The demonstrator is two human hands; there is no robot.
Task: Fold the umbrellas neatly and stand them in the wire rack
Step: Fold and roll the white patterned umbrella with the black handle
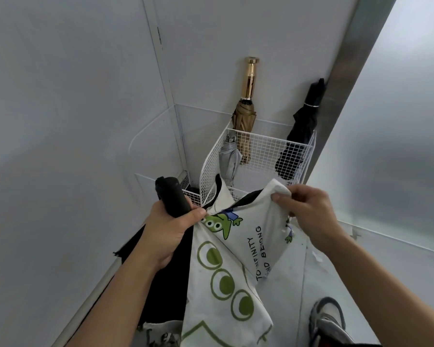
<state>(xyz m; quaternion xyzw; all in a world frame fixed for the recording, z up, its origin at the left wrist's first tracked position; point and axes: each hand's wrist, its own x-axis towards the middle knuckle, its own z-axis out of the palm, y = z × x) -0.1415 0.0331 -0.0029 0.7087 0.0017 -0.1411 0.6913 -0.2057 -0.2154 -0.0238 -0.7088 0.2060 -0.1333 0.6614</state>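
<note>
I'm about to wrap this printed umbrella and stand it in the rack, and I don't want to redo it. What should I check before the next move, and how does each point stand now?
1. Left hand grips the handle: ok.
2. Right hand pinches an edge of the canopy: ok.
3. Canopy pleated flat and wound round the shaft: not ok, it hangs loose and bunched.
4. Closing strap located: cannot tell, none shows.
5. Free room in the rack: ok, there is a gap between the grey umbrella and the black umbrella.
</note>
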